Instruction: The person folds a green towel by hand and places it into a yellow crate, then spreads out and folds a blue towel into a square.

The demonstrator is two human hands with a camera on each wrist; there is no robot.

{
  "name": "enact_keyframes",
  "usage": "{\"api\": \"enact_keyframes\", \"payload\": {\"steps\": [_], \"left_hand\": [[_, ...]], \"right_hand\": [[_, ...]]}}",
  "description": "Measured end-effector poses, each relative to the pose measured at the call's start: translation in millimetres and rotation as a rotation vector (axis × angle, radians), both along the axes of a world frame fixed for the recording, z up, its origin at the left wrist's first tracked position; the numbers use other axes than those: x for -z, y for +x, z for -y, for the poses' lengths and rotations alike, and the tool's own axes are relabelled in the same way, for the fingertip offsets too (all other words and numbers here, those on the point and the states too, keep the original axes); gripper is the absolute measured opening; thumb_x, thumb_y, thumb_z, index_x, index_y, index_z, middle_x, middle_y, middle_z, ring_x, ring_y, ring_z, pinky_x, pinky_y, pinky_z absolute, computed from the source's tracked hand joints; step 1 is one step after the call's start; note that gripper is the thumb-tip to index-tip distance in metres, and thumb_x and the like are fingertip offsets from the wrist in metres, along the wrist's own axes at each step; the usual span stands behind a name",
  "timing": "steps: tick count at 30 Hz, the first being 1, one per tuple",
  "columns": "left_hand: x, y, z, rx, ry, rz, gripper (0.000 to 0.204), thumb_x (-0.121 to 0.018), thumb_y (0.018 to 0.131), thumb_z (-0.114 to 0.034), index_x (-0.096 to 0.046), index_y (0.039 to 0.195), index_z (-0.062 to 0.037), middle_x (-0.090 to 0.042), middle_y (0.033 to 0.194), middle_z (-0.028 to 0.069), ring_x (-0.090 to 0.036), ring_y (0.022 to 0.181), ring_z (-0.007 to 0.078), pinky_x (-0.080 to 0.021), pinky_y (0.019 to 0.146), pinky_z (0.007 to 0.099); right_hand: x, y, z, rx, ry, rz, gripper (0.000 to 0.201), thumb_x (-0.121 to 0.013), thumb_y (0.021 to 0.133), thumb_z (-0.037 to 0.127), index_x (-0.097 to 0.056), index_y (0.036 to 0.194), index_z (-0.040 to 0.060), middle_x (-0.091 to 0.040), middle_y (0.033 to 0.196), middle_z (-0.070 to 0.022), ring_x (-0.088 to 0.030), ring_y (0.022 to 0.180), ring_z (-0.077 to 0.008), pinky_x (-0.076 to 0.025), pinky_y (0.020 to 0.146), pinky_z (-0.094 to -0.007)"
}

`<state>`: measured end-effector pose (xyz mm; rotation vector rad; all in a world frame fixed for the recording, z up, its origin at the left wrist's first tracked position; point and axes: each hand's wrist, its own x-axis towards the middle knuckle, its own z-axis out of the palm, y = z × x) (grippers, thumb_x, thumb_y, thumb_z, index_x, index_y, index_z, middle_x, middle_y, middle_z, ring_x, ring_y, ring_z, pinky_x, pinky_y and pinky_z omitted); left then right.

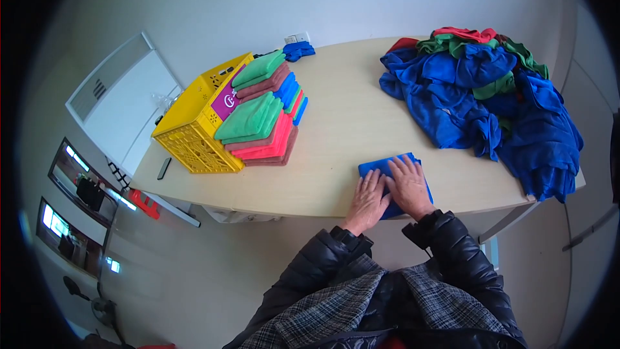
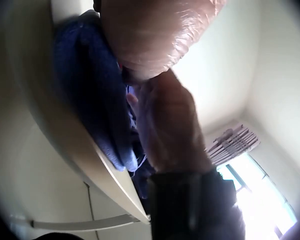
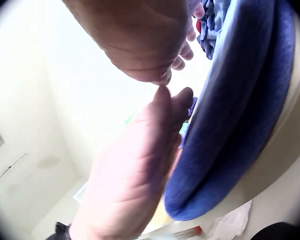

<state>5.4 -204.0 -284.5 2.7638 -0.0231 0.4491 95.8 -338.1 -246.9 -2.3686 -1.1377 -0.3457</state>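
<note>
At the near edge of the bench (image 1: 336,148), right of its middle, a folded blue cloth (image 1: 413,163) lies flat under both hands. The left hand (image 1: 368,199) and the right hand (image 1: 408,186) rest side by side on top of it, fingers (image 1: 372,179) straight and lying close together, pressing down rather than gripping. The wrist views show the same: the cloth (image 3: 240,125) is a thick folded pad between palm and bench top, its rounded fold at the bench edge.

As I judge it, the step in hand is smoothing a fold just made in this cloth. The next move would call for taking hold of the pad and carrying it leftward to the folded stacks without letting it fall open.

Farther back, toward the left edge, stand stacks of folded cloths (image 1: 261,129) in green, red, brown and blue, touching a yellow crate (image 1: 194,129) that sits at the left corner. A small dark object (image 1: 164,168) lies just beside the crate near the edge. At the far right corner is a heap of unfolded cloths (image 1: 484,90), mostly blue with green and red. A small blue item (image 1: 298,50) lies at the far edge. Between hands and stacks nothing stands in the way.
</note>
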Motion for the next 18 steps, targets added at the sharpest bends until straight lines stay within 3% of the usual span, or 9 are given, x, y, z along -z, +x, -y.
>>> {"api": "enact_keyframes", "payload": {"steps": [5, 7, 9, 18], "left_hand": [[8, 2, -3, -0.069, 0.082, 0.094, 0.061, -0.050, 0.100, -0.032, -0.039, 0.148, 0.0045, -0.035, 0.157, 0.0229, -0.026, 0.149, 0.0375, -0.021, 0.121, 0.0497], [13, 5, -1, -0.081, 0.129, 0.085, 0.060, -0.050, 0.100, -0.029, -0.039, 0.148, 0.0046, -0.035, 0.157, 0.0227, -0.027, 0.148, 0.0374, -0.022, 0.121, 0.0489], [16, -1, -2, -0.068, 0.191, 0.054, 0.058, -0.049, 0.100, -0.028, -0.040, 0.148, 0.0042, -0.035, 0.157, 0.0222, -0.028, 0.148, 0.0372, -0.023, 0.121, 0.0488], [7, -3, -2, -0.019, 0.101, 0.047, 0.058, -0.049, 0.102, -0.030, -0.039, 0.149, 0.0012, -0.033, 0.159, 0.0202, -0.026, 0.149, 0.0365, -0.022, 0.121, 0.0497]], "right_hand": [[28, -8, -7, -0.084, -0.004, 0.048, 0.051, -0.046, 0.102, 0.035, -0.049, 0.143, 0.0052, -0.047, 0.150, -0.0159, -0.038, 0.143, -0.0353, -0.027, 0.118, -0.0518], [36, 6, 1, -0.105, -0.158, 0.360, 0.055, -0.045, 0.102, 0.043, -0.052, 0.141, 0.0055, -0.049, 0.149, -0.0158, -0.039, 0.142, -0.0361, -0.025, 0.118, -0.0521], [35, 7, 5, -0.031, -0.037, 0.113, 0.055, -0.043, 0.102, 0.043, -0.052, 0.142, 0.0063, -0.048, 0.150, -0.0154, -0.039, 0.142, -0.0349, -0.026, 0.118, -0.0496], [34, 37, 34, 0.123, -0.084, -0.090, 0.056, -0.044, 0.102, 0.042, -0.048, 0.145, 0.0065, -0.044, 0.154, -0.0130, -0.035, 0.145, -0.0335, -0.025, 0.119, -0.0505]]}}
